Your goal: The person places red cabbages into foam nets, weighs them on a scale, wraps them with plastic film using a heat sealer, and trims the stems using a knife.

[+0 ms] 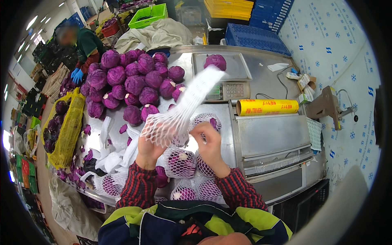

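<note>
A white foam net sleeve [191, 102] stretches over the fingers of my left hand [151, 150], its far end blurred and reaching up towards the scale. My right hand [209, 147] is curled, thumb and forefinger close together, just right of the sleeve; whether it pinches anything cannot be told. Beneath and around both hands lie several purple cabbages in foam nets, one a netted cabbage [180, 162] between my wrists. A bare purple cabbage [161, 177] sits beside my left forearm. Further off is a heap of unwrapped purple cabbages [134, 84].
A weighing scale [239, 65] bears one cabbage [215, 62]. Right of it, a yellow film roll [268, 107] lies on a wrapping machine [272, 131]. Loose white sleeves [111, 160] and a yellow mesh sack [69, 131] are at left. A blue-gloved co-worker [87, 46] stands beyond the heap.
</note>
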### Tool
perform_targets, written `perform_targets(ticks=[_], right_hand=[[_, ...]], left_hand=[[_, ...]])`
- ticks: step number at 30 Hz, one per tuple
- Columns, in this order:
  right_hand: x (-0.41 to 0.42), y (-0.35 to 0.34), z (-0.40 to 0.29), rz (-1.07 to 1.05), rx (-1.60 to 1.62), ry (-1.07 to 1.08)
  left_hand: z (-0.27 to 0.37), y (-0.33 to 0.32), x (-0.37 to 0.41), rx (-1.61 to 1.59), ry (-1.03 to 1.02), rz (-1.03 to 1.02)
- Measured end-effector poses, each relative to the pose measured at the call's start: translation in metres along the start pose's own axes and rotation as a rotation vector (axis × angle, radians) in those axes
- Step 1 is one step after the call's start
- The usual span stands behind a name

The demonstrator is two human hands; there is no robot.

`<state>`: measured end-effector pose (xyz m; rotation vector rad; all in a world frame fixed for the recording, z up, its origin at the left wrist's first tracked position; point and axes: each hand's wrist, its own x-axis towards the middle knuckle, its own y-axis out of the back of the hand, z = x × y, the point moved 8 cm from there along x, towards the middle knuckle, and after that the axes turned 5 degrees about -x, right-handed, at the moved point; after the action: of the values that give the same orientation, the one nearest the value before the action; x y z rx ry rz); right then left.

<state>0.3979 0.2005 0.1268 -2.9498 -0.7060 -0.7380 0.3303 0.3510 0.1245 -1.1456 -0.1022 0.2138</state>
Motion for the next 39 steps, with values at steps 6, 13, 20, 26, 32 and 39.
perform_targets(ticks=[6,13,20,26,32,39], right_hand=[[0.014,-0.026,0.073,-0.341,0.635,-0.542],[0.159,0.061,0.19,-0.299,0.066,-0.341],[0.269,0.174,0.306,0.479,0.273,-0.643],[0.236,0.139,0.356,0.216,0.402,-0.56],[0.191,0.101,0.151,-0.206,-0.175,-0.177],[0.126,-0.044,0.038,-0.223,-0.013,-0.366]], left_hand=[[-0.027,0.078,0.039,0.024,0.193,-0.134],[0.002,-0.008,0.213,0.726,0.053,-0.196],[-0.009,0.047,0.412,1.861,-0.431,0.283],[-0.077,0.125,0.413,1.32,-0.123,0.244],[-0.047,0.092,0.243,0.159,0.107,0.056],[-0.055,0.052,-0.01,-0.365,0.202,-0.045]])
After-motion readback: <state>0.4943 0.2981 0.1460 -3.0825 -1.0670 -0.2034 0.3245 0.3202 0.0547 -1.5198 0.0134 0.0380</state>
